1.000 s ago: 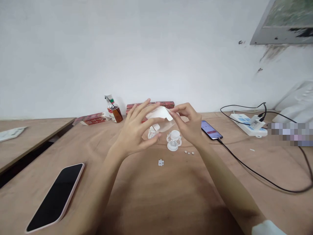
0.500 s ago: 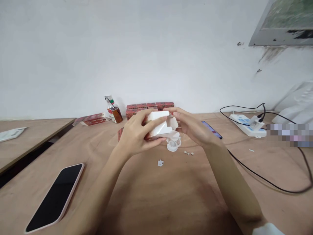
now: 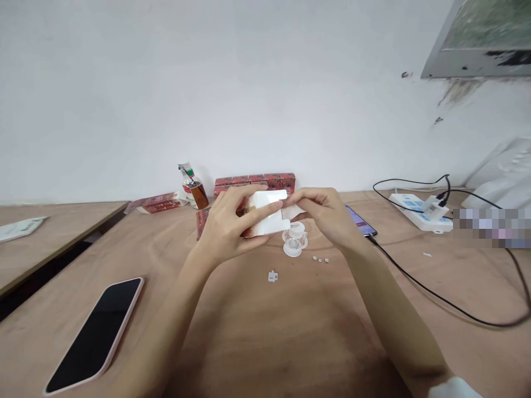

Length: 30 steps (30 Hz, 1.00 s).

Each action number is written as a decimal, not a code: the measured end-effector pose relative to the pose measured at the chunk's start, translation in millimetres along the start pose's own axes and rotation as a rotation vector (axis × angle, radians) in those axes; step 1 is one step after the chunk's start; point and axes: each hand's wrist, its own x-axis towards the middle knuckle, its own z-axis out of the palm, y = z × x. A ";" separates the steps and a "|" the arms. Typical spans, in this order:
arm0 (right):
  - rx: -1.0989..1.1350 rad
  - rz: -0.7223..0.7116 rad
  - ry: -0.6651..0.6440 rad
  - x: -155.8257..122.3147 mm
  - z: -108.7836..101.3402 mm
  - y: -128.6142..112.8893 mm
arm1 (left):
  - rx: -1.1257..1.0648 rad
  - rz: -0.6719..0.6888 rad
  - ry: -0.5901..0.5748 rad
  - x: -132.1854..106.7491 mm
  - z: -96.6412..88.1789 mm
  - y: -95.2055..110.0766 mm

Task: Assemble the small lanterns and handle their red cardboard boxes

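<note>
A small cardboard box [image 3: 269, 214], white with red printed edges, is held up above the table, its flap end facing right. My left hand [image 3: 228, 224] is closed around its left side. At the flap end my right hand [image 3: 321, 213] pinches a white flap between thumb and fingers. Just below the box stands a small white and clear plastic piece [image 3: 293, 242], partly hidden by the flap. Nearer to me lie a small white tab-like part [image 3: 272, 276] and several button cells [image 3: 319, 260].
Red boxes [image 3: 271, 181] stand in a row along the wall, beside a bottle of brown liquid [image 3: 196, 190] and flattened red packaging [image 3: 161, 202]. A phone [image 3: 97, 331] lies front left, another phone [image 3: 360, 220] right. A power strip [image 3: 421, 213] and black cable [image 3: 440, 315] occupy the right side.
My right hand has gone from spread fingers beside the box to a pinch on its flap. The box has turned slightly in my left hand.
</note>
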 end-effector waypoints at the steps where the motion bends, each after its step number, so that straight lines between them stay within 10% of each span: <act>1: -0.009 -0.008 0.003 -0.4 0.8 0.0 | 0.003 0.000 0.000 -0.2 0.3 -0.2; 30: 0.053 -0.090 -0.144 -9.7 -1.6 -13.8 | -0.231 -0.221 0.117 4.4 -1.7 15.4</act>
